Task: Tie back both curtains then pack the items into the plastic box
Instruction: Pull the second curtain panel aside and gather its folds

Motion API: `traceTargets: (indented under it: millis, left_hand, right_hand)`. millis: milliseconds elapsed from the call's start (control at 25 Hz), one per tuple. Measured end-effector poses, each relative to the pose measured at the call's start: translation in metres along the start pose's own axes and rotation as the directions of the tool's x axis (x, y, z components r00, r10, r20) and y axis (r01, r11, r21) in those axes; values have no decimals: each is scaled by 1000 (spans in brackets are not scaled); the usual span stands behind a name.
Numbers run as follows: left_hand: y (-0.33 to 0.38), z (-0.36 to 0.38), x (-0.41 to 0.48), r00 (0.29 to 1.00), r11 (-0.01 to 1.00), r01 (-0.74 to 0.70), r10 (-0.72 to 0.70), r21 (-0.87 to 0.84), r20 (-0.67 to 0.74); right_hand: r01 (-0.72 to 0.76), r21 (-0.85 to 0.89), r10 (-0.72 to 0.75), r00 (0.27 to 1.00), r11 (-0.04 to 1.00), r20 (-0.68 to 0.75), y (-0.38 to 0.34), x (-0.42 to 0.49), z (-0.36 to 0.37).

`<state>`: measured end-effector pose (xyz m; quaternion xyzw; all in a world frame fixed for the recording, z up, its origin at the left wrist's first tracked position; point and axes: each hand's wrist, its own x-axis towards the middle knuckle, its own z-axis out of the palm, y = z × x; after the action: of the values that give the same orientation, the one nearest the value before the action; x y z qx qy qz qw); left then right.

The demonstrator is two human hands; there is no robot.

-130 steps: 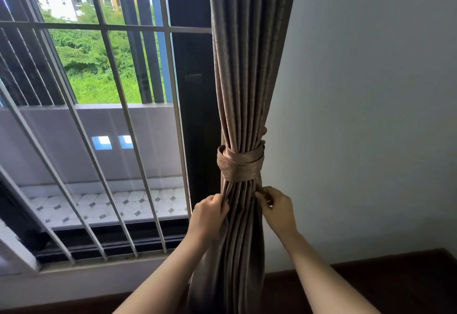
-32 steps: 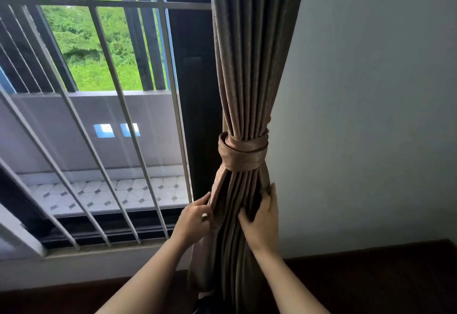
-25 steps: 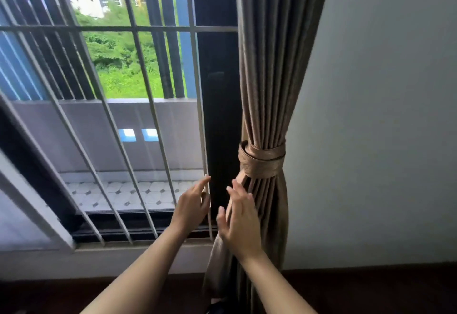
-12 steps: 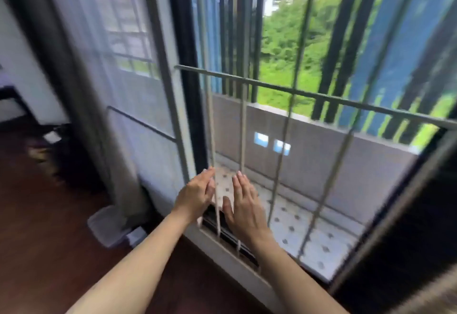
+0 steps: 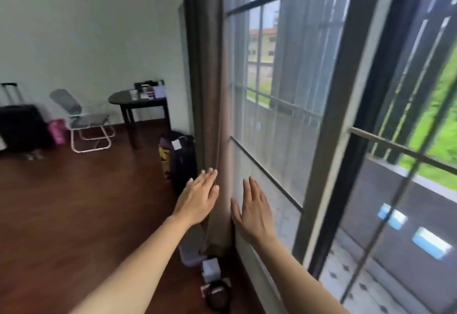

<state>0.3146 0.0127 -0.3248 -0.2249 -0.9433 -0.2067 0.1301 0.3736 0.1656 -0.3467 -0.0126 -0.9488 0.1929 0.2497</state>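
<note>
Step in hand: second curtain [image 5: 210,91], hanging loose at the window's left edge; left hand [image 5: 197,197] and right hand [image 5: 254,209] (both flat-open, empty) must next gather its folds.

The curtain [image 5: 212,91] hangs left of the window [image 5: 284,115]. At its foot sit a plastic box [image 5: 191,252] and small items (blurred). Behind, a table [image 5: 138,102] stands right of a chair [image 5: 84,120].

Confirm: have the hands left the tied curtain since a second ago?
Yes. Both hands, left hand and right hand, are off it, open and empty, now beside the untied curtain at the window's other end, the window frame to their right.
</note>
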Motion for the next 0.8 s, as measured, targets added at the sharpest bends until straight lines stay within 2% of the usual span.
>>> traceTargets:
  millis: [200,400,560,800]
  left_hand:
    - [-91,-23,56,990,988,138,-136,62,-42]
    - [-163,-26,118,981,977,191,-187,89,-50]
    - [-227,-33,195,967,964,247,-239,97,-93]
    - [-296,-46,299,973,954,221,-203,202,-106]
  right_hand:
    - [61,137,-70,996,989,63,-44,85,62]
    - [151,182,-169,981,972,90,-74,168,124]
    - [165,200,-183,981,966,71,-90,249,177]
    - [145,181,-162,984,973,77,-115,351,239]
